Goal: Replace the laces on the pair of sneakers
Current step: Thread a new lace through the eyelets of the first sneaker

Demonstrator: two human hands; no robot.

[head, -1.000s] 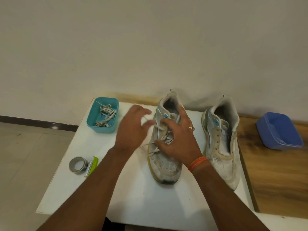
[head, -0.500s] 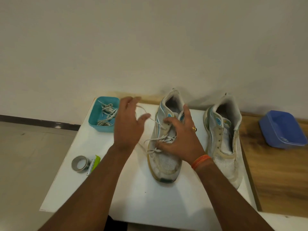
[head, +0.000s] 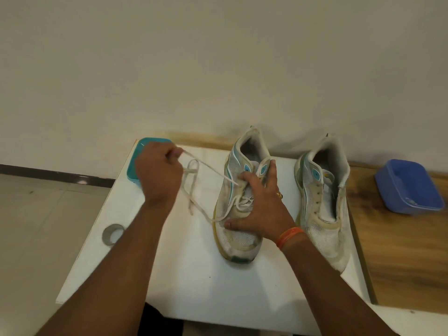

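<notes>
Plain cream wall fills the upper frame; below it a white table (head: 194, 282), with a wooden surface (head: 400, 258) at right. Two worn white sneakers stand centre frame, toes toward the camera. Left hand (head: 158, 174), upper left of centre, is clenched on the white lace (head: 208, 169), which runs taut from its fingers to the upper eyelets of the left sneaker (head: 238, 229); slack loops lie on the table between hand and shoe. Right hand (head: 263, 208) presses flat on that sneaker, fingers spread, gripping nothing. Right sneaker (head: 324, 209) stands just beside, eyelets bare. Teal tray (head: 133, 166) sits behind the left hand, tape roll (head: 112, 235) at the table's left edge, blue tray (head: 409, 187) at far right.
</notes>
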